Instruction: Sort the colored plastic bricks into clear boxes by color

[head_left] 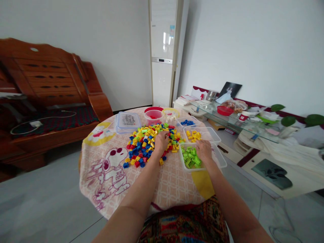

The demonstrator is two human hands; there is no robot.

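Observation:
A mixed heap of yellow, blue, red and green toy building bricks (pixel 141 148) lies on the table. Over its right part is my left hand (pixel 161 143), fingers bent together at the bricks; whatever is between them is hidden. My right hand (pixel 204 151) is at the border between a clear container of light-green bricks (pixel 190 157) and a container of yellow bricks (pixel 193 135). Its fingers are curled downward, and I cannot make out what they hold. Behind these stands a container with blue bricks (pixel 187 123). White bricks (pixel 170 118) sit to its left.
A pink tub (pixel 154 117) with red pieces stands at the table's back, with a lidded clear box (pixel 128 120) to its left. The round table has a patterned cloth (pixel 162 189). To the right is a cluttered glass-topped cabinet (pixel 243 125); a wooden bench (pixel 50 87) stands left.

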